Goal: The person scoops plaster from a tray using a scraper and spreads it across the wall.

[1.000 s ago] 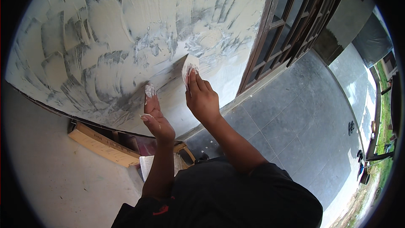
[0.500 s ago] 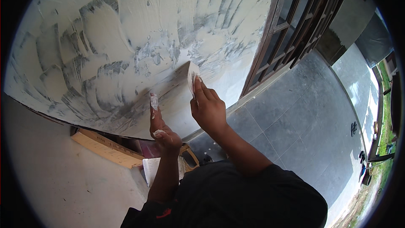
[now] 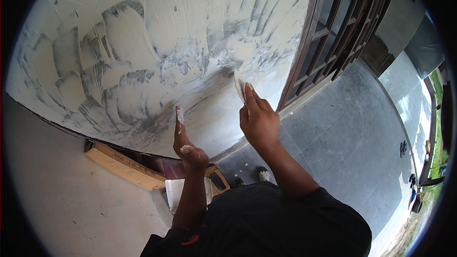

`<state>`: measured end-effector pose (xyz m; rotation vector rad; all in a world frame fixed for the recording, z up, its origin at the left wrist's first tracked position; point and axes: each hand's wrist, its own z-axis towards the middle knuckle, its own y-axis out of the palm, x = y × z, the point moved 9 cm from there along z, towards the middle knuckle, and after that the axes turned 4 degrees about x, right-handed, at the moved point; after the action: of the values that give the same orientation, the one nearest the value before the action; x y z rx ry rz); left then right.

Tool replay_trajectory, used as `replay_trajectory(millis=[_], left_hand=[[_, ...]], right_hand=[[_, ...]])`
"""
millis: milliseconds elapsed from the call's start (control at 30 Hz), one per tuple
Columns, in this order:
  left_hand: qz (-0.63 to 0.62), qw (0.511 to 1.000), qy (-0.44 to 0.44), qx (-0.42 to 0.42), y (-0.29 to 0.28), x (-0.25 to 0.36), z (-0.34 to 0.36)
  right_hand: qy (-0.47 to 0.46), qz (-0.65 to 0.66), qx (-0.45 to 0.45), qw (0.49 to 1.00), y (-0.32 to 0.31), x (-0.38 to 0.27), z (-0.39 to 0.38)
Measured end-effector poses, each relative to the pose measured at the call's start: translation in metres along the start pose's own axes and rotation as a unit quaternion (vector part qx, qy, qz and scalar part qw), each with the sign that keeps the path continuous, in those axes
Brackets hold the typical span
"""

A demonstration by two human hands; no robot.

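Observation:
My right hand (image 3: 260, 119) grips a thin, flat putty scraper (image 3: 239, 87), smeared white and seen nearly edge-on against the wall (image 3: 214, 128). White putty covers that wall in broad, uneven strokes, with grey showing through in patches. Lower and to the left, my left hand (image 3: 191, 151) is held up beside the wall with its fingers stretched out. Putty clings to a fingertip and around the thumb of this hand, which holds nothing. Whether its fingertips touch the wall I cannot tell.
A long cardboard box (image 3: 124, 166) lies below the wall's left edge. Near my left forearm are a white tray-like container (image 3: 175, 194) and a tan framed object (image 3: 220, 181). At right are a brown-framed window (image 3: 318, 33), grey floor tiles (image 3: 333, 138) and dark footwear (image 3: 403, 149).
My right hand has moved right with the scraper, which now appears more edge-on. The left hand keeps its raised pose. The whole view has shifted slightly.

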<state>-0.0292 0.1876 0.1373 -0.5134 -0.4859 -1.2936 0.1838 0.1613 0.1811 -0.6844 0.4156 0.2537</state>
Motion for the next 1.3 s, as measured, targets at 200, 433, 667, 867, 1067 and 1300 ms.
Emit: replay_trajectory(millis=[200, 433, 667, 867, 1067, 1300], left_hand=[[-0.029, 1.000, 0.008, -0.001, 0.019, 0.008, -0.006], [-0.028, 0.998, -0.054, 0.002, 0.005, 0.005, -0.001], [-0.033, 0.999, -0.012, 0.000, 0.025, 0.018, 0.001], [-0.052, 0.998, -0.043, 0.013, 0.019, 0.011, 0.003], [-0.067, 0.996, -0.059, 0.030, 0.019, 0.013, 0.003], [-0.055, 0.996, -0.060, 0.034, 0.019, 0.013, -0.001]], right_hand=[[-0.070, -0.172, 0.061, 0.981, 0.056, 0.007, 0.032], [0.009, 0.003, 0.007, 1.000, 0.016, 0.016, -0.018], [-0.060, -0.206, 0.071, 0.974, 0.063, 0.021, 0.026], [-0.009, 0.013, -0.031, 0.999, 0.045, 0.011, -0.036], [0.050, -0.067, 0.110, 0.990, -0.019, 0.038, 0.070], [-0.076, -0.018, 0.007, 0.997, 0.037, -0.017, -0.003]])
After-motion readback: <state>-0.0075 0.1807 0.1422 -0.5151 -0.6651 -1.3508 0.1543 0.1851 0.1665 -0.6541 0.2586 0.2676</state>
